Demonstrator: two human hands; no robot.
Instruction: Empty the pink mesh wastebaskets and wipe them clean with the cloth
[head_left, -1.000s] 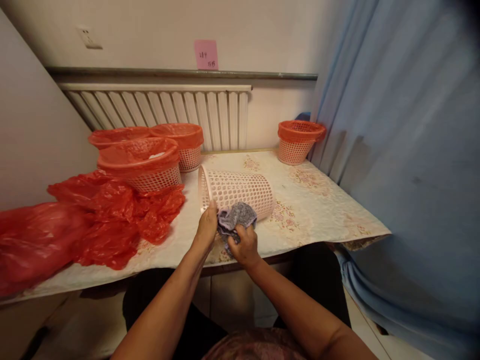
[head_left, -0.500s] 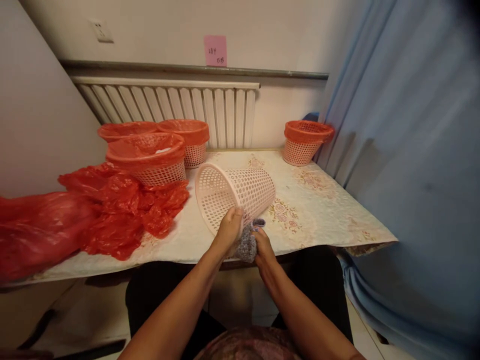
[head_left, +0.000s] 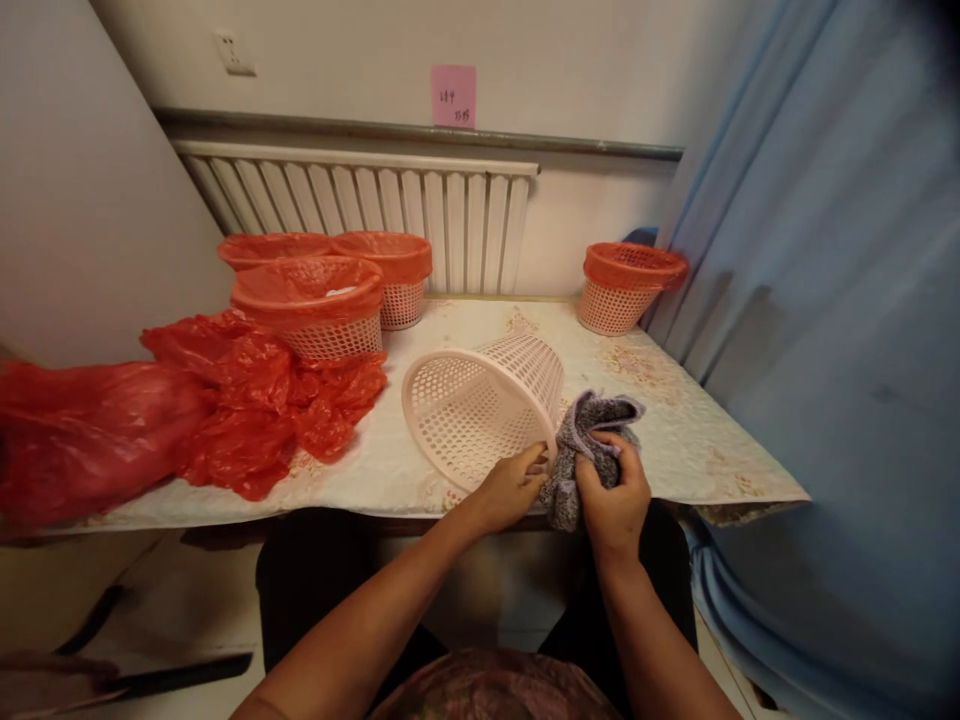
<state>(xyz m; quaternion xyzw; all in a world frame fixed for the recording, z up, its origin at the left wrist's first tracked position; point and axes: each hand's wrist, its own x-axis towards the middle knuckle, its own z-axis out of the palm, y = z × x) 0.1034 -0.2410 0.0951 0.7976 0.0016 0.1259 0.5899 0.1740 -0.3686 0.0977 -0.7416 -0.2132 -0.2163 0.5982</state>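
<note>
A pale pink perforated plastic wastebasket point(head_left: 517, 385) lies on its side on the table, its mouth facing left and toward me. My left hand point(head_left: 517, 488) is closed on the near part of its rim. In my right hand point(head_left: 616, 495) is a bunched grey cloth point(head_left: 589, 425) with purple edging, gripped between thumb and fingers just right of the rim. Part of the cloth hangs close to my left fingertips; whether they touch it I cannot tell.
Red plastic bags point(head_left: 247, 410) are heaped on the left. Behind them stand several wastebaskets point(head_left: 337, 340) lined with red bags. One more lined wastebasket point(head_left: 615, 305) is at the far right, beside a blue curtain point(head_left: 810, 300). A floral cloth point(head_left: 675, 450) covers the table.
The wastebasket has turned, so its mouth faces me more. My right hand has moved right and up with the cloth, away from the basket's side. My left hand has shifted right along with the rim.
</note>
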